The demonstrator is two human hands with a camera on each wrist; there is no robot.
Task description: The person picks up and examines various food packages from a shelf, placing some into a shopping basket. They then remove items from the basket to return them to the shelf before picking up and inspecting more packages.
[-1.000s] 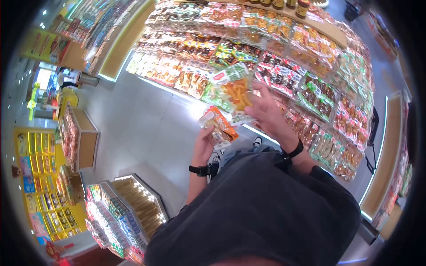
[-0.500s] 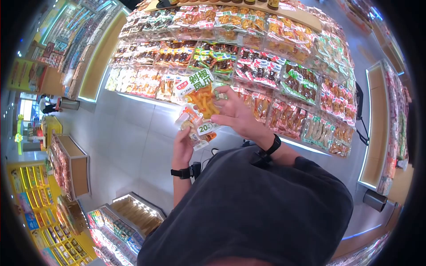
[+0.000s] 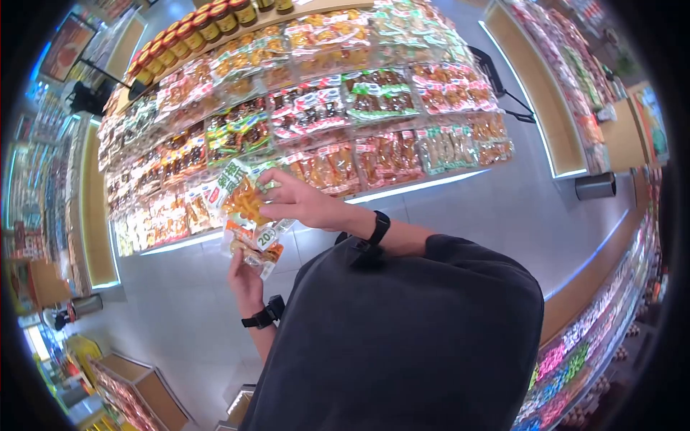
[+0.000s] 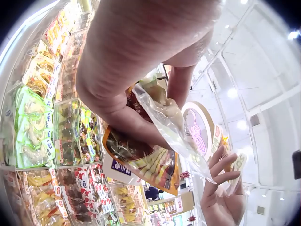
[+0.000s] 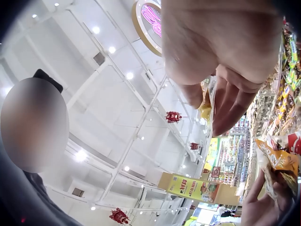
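My right hand (image 3: 300, 202) pinches the edge of a snack bag (image 3: 243, 204) with green lettering, a clear window onto yellow pieces and a "20" mark near its bottom. Below it, my left hand (image 3: 247, 284) grips an orange-edged snack packet (image 4: 146, 162) together with a clear plastic packet (image 4: 164, 110) of pale contents. In the head view the lower end of the yellow bag overlaps these packets. From the right wrist view, the thumb and fingers of the right hand are closed on the bag, which shows only as a thin yellow strip.
A tiered display (image 3: 309, 108) of bagged snacks rises in front of me, with a row of jars (image 3: 194, 32) on top. Grey floor (image 3: 431, 208) lies between it and my body. A dark bin (image 3: 595, 187) stands to the right, near more shelves (image 3: 575, 388).
My view has turned rightward, so the display and both hands sit further left. The yellow bag came down and left over the left hand's packets; both hands kept their hold.
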